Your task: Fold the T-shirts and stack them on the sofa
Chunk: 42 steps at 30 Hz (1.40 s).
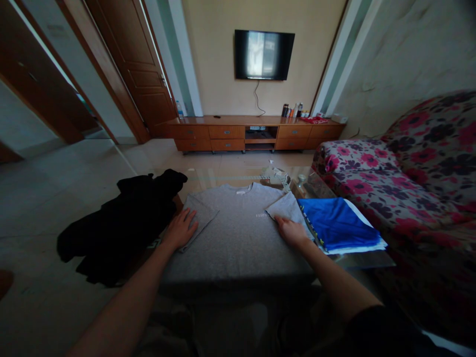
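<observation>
A grey short-sleeved T-shirt (238,238) lies spread on a glass-topped table, its collar at the far side and its lower part hanging over the near edge. Both sleeves are turned inward over the body. My left hand (181,229) rests flat by the left sleeve, fingers apart. At the right sleeve's hem is my right hand (292,231), its fingers curled together on the fabric; the thumb is hard to see. Faint lettering on the chest is partly covered by that sleeve.
A pile of black clothing (126,218) sits left of the T-shirt. To the right is a folded stack with a blue garment (336,223) on top. Crumpled plastic (275,174) and a small glass (301,179) stand farther back. A floral sofa (401,188) flanks the table.
</observation>
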Motion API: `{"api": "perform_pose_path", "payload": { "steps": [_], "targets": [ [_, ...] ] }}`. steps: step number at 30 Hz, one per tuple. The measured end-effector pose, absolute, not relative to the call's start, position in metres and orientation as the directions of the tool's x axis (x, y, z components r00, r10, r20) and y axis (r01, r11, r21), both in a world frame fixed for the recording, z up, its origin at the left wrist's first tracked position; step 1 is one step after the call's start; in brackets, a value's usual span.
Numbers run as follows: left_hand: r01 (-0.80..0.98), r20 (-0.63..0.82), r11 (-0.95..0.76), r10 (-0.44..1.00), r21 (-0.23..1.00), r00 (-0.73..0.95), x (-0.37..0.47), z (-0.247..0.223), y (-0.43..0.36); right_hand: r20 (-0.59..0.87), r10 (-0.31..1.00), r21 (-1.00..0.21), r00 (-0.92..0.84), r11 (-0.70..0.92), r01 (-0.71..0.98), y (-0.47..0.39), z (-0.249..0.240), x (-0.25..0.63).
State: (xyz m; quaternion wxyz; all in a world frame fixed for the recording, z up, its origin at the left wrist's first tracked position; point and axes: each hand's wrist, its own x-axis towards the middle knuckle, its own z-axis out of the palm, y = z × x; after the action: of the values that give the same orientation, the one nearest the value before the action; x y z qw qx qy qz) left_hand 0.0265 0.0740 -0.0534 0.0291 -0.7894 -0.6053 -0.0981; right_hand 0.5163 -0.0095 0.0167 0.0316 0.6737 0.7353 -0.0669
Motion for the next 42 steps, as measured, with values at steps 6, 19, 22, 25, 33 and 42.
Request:
{"api": "perform_pose_path", "payload": {
  "steps": [6,19,22,25,33,42],
  "targets": [
    [0.961,0.194,-0.271,0.947,0.054,0.256,0.027,-0.055,0.073,-0.116,0.989,-0.078,-0.090,0.081,0.994,-0.010,0.013,0.517],
    [0.976,0.227,-0.191,0.960,0.100,0.165,0.048,-0.042,0.096,0.113,0.992,-0.121,0.049,-0.035,0.992,0.033,0.023,0.552],
    [0.964,0.254,-0.240,0.945,0.117,0.204,0.057,-0.050,0.099,0.085,0.996,-0.087,0.033,-0.026,0.996,0.039,0.006,0.553],
    [0.965,0.211,-0.231,0.956,0.123,0.202,0.056,-0.059,0.101,0.029,0.998,-0.072,0.048,-0.046,0.996,0.042,-0.007,0.550],
    [0.980,0.178,-0.185,0.969,0.074,0.170,0.050,-0.051,0.123,0.087,0.991,-0.110,0.102,-0.092,0.990,0.073,-0.014,0.563],
    [0.978,0.154,-0.176,0.975,0.109,0.158,0.028,-0.066,0.150,0.052,0.986,-0.072,0.156,-0.153,0.986,0.092,-0.033,0.563]
  ]
}}
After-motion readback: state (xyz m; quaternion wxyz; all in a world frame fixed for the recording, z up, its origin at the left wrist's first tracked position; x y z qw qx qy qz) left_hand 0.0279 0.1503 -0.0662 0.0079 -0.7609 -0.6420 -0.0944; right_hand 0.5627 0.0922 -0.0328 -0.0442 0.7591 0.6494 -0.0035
